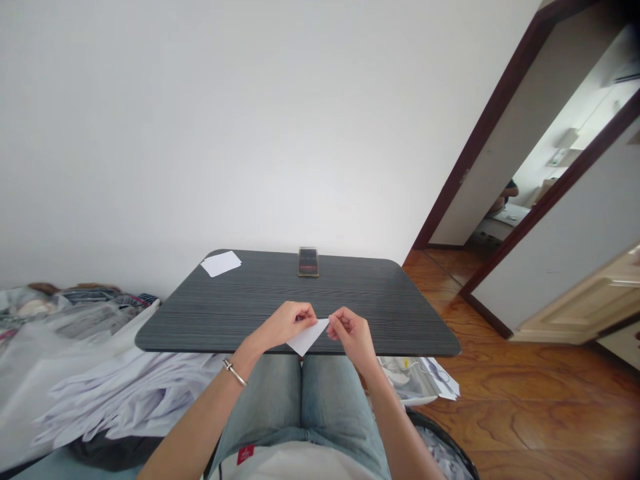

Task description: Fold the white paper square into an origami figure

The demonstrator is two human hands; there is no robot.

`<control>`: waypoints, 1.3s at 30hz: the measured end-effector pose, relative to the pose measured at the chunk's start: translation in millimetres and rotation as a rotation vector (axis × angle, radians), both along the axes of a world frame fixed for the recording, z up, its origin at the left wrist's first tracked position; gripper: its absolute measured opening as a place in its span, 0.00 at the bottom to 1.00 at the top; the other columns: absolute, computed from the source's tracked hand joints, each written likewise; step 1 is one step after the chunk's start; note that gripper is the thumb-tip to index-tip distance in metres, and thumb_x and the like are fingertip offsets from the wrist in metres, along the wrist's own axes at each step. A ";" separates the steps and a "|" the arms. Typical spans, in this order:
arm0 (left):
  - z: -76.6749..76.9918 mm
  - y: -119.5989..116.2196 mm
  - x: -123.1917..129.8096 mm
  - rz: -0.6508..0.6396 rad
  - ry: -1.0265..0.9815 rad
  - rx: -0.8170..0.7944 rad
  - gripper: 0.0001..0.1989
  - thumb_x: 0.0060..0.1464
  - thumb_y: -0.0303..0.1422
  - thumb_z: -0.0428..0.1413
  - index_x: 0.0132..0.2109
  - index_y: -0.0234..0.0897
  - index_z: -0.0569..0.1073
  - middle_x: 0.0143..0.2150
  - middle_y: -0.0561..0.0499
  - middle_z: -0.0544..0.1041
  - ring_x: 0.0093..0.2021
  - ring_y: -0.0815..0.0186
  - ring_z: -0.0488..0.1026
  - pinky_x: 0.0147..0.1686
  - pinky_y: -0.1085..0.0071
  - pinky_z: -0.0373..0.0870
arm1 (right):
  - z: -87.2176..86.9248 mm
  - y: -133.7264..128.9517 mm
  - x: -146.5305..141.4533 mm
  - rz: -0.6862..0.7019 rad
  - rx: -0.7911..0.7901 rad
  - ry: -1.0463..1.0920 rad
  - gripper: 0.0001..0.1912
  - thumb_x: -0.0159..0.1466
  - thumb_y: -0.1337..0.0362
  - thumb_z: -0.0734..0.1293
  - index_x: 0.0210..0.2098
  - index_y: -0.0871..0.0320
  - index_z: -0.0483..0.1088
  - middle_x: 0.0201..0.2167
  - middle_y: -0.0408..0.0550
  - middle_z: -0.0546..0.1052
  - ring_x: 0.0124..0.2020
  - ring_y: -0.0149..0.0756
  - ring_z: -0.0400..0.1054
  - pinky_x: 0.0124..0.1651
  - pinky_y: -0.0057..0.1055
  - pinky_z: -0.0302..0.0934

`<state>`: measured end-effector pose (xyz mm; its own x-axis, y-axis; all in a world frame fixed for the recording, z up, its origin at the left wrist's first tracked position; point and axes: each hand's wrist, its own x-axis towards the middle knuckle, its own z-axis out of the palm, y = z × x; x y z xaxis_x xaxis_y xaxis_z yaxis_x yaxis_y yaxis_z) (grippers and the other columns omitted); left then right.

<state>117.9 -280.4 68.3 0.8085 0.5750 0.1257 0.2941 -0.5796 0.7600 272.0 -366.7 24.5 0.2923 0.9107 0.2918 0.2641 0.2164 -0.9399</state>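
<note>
A white piece of paper (304, 341), its visible part triangular, is held over the near edge of the dark table (260, 287). My left hand (289, 321) pinches its upper left side between thumb and fingers. At the paper's right corner, the fingertips of my right hand (351, 331) are pinched together on it. Part of the sheet is hidden behind my left fingers. On the far left corner of the table lie several white sheets (221, 264), apart from both hands.
A phone-like device (309, 262) rests at the table's back edge. White folded cloth (135, 393) lies to the left below the table. Papers in a tray (415, 380) and a dark-rimmed bin (443, 443) stand at the lower right. Through the doorway, a person's arm (507, 193) shows.
</note>
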 end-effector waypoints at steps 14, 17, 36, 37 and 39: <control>-7.1 -2.2 5.0 -0.037 -0.053 0.070 0.10 0.53 0.33 0.48 0.28 0.33 0.69 0.24 0.55 0.68 0.25 0.72 0.62 0.26 0.76 0.56 | 3.4 0.4 -4.2 -0.014 0.028 -0.180 0.12 0.61 0.60 0.58 0.23 0.57 0.60 0.14 0.38 0.65 0.16 0.27 0.58 0.21 0.22 0.55; -7.2 -0.1 0.6 -0.028 -0.039 0.067 0.10 0.53 0.32 0.48 0.28 0.32 0.69 0.24 0.54 0.69 0.25 0.72 0.61 0.25 0.76 0.55 | 4.3 -0.9 0.9 -0.028 0.028 -0.154 0.12 0.61 0.60 0.59 0.22 0.57 0.60 0.14 0.38 0.64 0.16 0.27 0.59 0.21 0.23 0.56; -7.4 17.2 -32.0 0.027 -0.014 0.012 0.11 0.52 0.35 0.48 0.27 0.32 0.68 0.23 0.55 0.66 0.25 0.71 0.61 0.27 0.76 0.57 | -0.7 -1.6 21.5 -0.077 0.039 0.002 0.14 0.59 0.56 0.61 0.22 0.57 0.60 0.13 0.38 0.63 0.15 0.26 0.57 0.19 0.23 0.55; -7.8 18.1 -33.6 0.026 -0.020 0.003 0.11 0.52 0.34 0.48 0.27 0.33 0.67 0.23 0.55 0.67 0.25 0.71 0.61 0.27 0.76 0.58 | -1.3 -1.6 22.5 -0.081 0.038 0.006 0.14 0.58 0.56 0.62 0.22 0.57 0.61 0.13 0.38 0.63 0.15 0.26 0.57 0.19 0.23 0.55; -8.5 19.6 -36.5 0.024 -0.026 -0.021 0.11 0.52 0.34 0.48 0.27 0.33 0.67 0.24 0.54 0.69 0.26 0.71 0.63 0.28 0.75 0.59 | -2.1 -1.9 24.5 -0.084 0.035 0.011 0.14 0.58 0.55 0.62 0.22 0.57 0.61 0.12 0.38 0.63 0.15 0.26 0.57 0.19 0.23 0.55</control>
